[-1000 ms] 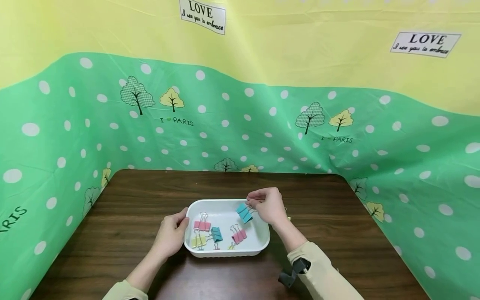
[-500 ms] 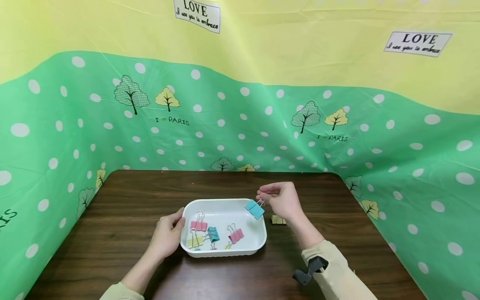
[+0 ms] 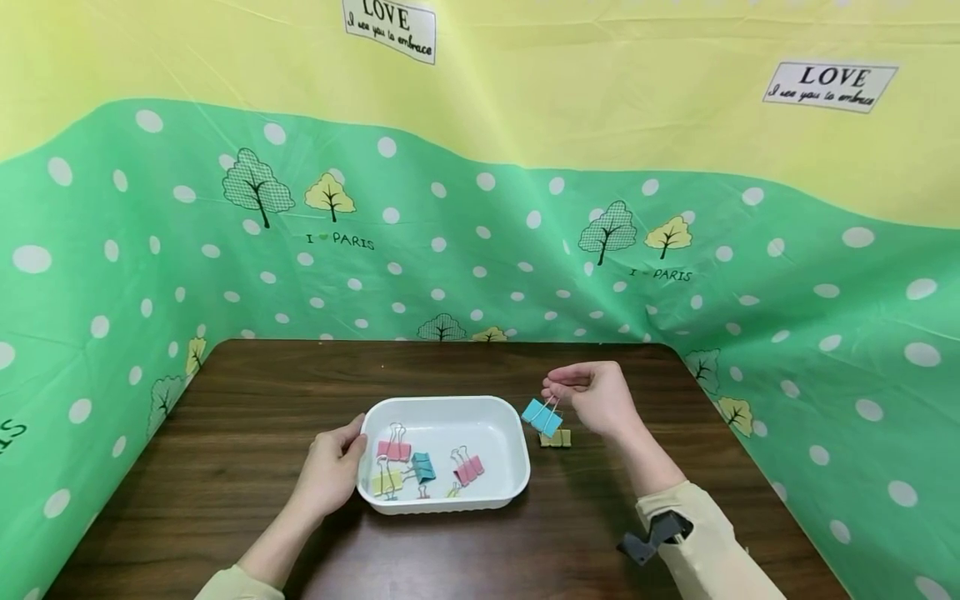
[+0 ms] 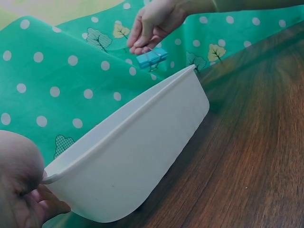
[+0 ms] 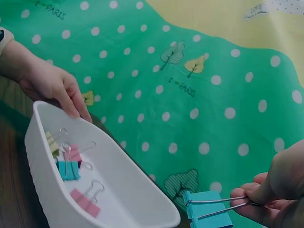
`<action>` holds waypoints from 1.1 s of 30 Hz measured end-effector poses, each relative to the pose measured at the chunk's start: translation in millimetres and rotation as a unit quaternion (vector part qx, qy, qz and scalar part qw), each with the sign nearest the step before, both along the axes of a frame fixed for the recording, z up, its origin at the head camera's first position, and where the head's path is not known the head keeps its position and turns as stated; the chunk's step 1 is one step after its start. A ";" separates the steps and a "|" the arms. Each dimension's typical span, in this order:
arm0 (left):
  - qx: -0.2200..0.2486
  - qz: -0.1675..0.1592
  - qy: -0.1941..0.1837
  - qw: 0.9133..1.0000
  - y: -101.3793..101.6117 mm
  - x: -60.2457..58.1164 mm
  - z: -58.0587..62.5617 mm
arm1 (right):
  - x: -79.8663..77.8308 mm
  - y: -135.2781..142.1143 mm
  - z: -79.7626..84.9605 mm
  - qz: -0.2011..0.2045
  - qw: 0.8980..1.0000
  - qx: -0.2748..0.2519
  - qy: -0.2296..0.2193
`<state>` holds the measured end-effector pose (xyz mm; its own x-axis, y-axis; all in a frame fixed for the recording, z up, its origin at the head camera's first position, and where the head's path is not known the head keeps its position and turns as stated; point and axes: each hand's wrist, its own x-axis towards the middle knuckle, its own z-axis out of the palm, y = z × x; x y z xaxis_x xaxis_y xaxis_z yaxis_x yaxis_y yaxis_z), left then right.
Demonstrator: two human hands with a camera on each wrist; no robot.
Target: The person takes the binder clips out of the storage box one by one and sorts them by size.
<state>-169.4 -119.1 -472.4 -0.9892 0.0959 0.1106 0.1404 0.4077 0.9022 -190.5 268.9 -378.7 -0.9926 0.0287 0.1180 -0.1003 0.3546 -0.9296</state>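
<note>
My right hand pinches a blue binder clip by its wire handles, above the table just right of the white tray. In the right wrist view the clip's blue body hangs beyond the fingertips. My left hand grips the tray's left end, thumb and fingers about the rim. Inside the tray lie pink binder clips, another blue binder clip and a yellow binder clip. Smaller clips by the near wall are partly hidden. A second yellow binder clip rests on the table below my right hand.
The dark wooden table bears the tray near its middle. Behind it and along both sides hangs a green and yellow cloth with white dots and trees. A black strap mount sits on my right sleeve.
My right hand has carried the blue binder clip rightward, from over the tray to beyond its right rim. The yellow clip on the table has come into view. My left hand keeps its grip.
</note>
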 end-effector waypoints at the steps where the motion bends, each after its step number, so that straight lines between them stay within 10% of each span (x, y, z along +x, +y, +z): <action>1: 0.000 0.000 0.000 1.000 -0.1 -0.1 -0.1 | -0.3 2.9 -0.5 0.003 1.000 0.003 0.000; 33: -0.009 0.001 0.002 1.000 -1.5 -4.1 -2.5 | -23.5 91.5 -39.1 0.084 0.994 0.055 -0.036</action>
